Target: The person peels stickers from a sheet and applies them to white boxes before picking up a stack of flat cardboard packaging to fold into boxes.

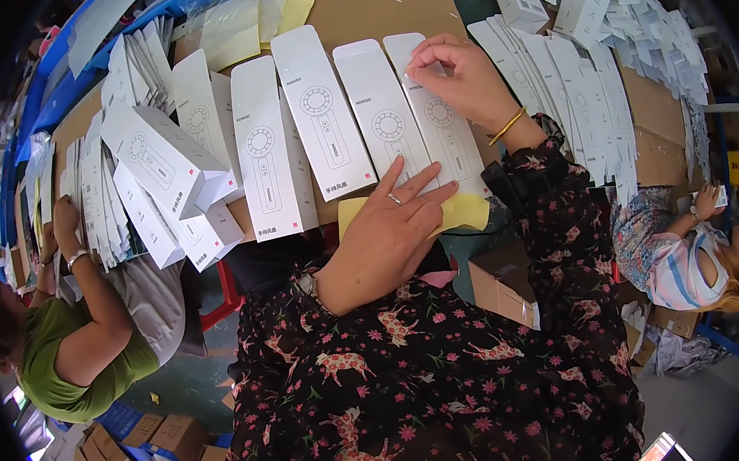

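Note:
Several slim white printed cartons lie in a row in front of me, each with a line drawing of a round-headed handheld fan. My left hand (399,224) rests with outstretched fingers on the lower ends of two cartons, the carton (385,114) in the middle right and the rightmost carton (448,131). Over the top of that rightmost carton, my right hand (457,79) is closed in a pinch, thumb against forefinger. Whatever sits between those fingertips is too small to make out. Yellow paper (467,211) lies partly under the cartons' lower ends, by my left fingers.
More white cartons (158,151) lean in a pile on the left, and flat carton stacks (565,88) stand on the right. A person in green (87,353) works at the left; another person (679,252) sits at the right. An open brown box (501,277) stands below the table edge.

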The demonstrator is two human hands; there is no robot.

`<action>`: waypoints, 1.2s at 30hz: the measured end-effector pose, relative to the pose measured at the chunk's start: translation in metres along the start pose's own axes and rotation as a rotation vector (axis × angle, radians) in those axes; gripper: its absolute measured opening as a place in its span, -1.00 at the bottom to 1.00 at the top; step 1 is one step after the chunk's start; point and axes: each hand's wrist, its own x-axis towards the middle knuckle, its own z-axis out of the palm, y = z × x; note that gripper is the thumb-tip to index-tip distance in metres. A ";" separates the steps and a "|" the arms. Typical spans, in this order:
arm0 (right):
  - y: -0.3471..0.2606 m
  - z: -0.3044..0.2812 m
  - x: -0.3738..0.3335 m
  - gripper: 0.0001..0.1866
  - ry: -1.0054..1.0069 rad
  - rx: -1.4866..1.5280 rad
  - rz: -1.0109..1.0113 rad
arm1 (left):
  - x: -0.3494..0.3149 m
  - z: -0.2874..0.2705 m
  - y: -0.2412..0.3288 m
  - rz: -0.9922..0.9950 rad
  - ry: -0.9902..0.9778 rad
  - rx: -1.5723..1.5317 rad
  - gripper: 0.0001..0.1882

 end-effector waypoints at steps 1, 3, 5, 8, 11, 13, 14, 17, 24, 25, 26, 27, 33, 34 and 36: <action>-0.004 0.000 0.000 -0.87 0.011 -0.052 -0.018 | 0.000 0.001 -0.001 -0.005 -0.002 0.000 -0.84; -0.008 0.002 0.000 -0.87 0.023 -0.106 -0.038 | -0.002 0.003 -0.003 -0.015 -0.005 0.001 -0.80; -0.010 0.004 -0.001 -0.88 0.069 -0.225 -0.135 | -0.002 0.003 -0.003 -0.011 -0.006 0.006 -0.80; -0.013 0.003 0.002 -0.89 0.064 -0.270 -0.143 | -0.001 0.002 -0.003 -0.003 -0.012 0.015 -0.80; -0.014 0.002 0.008 -0.89 0.004 -0.231 -0.067 | -0.001 0.000 -0.003 -0.003 -0.016 0.032 -0.81; -0.005 -0.001 0.017 -0.90 -0.103 -0.120 0.015 | -0.002 -0.001 -0.002 0.003 -0.010 0.044 -0.82; -0.003 -0.002 0.021 -0.90 -0.157 -0.064 0.055 | -0.003 -0.002 -0.002 0.008 -0.002 0.053 -0.83; -0.008 -0.005 0.029 -0.86 -0.227 -0.001 0.203 | -0.003 -0.002 -0.002 0.020 0.008 0.060 -0.82; 0.016 -0.005 0.020 -0.69 -0.072 0.083 0.166 | -0.004 -0.001 -0.003 0.015 -0.025 0.067 -0.81; 0.019 -0.009 0.013 -0.65 0.006 0.073 0.122 | -0.005 -0.002 -0.002 0.022 -0.011 0.046 -0.81; 0.019 -0.010 0.008 -0.62 0.079 0.068 0.073 | -0.008 -0.003 -0.002 0.021 0.006 0.030 -0.80; 0.009 -0.012 -0.004 -0.61 0.124 0.100 0.085 | -0.011 -0.005 -0.003 0.018 0.027 0.015 -0.80; -0.084 -0.023 -0.118 -0.36 0.165 -0.337 -0.026 | -0.046 -0.052 0.008 0.057 0.098 -0.183 -0.75; -0.095 -0.021 -0.133 -0.29 0.143 -0.472 -0.033 | -0.050 -0.056 0.005 0.071 0.105 -0.265 -0.73; -0.099 -0.002 -0.150 -0.27 0.092 -0.547 -0.116 | -0.055 -0.062 0.003 0.088 0.114 -0.333 -0.72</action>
